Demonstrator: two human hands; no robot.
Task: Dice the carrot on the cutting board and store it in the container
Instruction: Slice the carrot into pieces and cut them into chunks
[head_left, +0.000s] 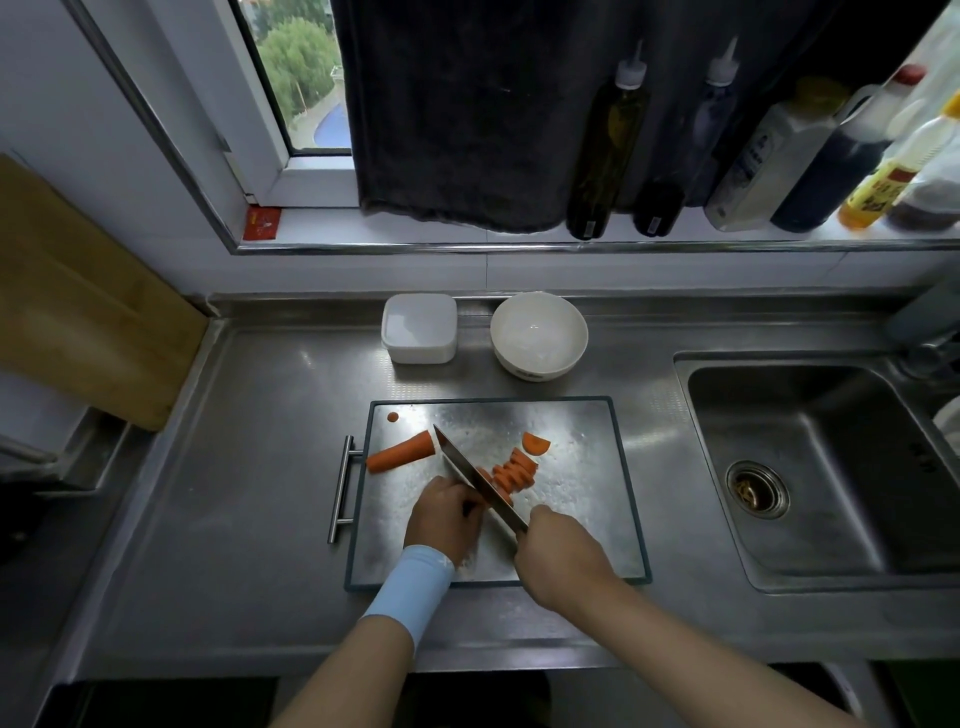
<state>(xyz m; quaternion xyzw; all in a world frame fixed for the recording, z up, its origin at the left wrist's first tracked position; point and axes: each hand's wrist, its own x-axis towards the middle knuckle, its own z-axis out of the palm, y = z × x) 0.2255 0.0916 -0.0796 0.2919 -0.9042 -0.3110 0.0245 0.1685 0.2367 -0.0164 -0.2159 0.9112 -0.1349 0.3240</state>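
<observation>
On the steel counter beside the sink, right hand grips the knife; left hand pinches the carrot.

White bowl nr sink; bottles on sill.

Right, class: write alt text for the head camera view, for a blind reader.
The right hand slices carrot with a knife on a steel cutting board while the left hand steadies it. Cut slices and an uncut piece lie nearby; a container and bowl stand behind.
</observation>
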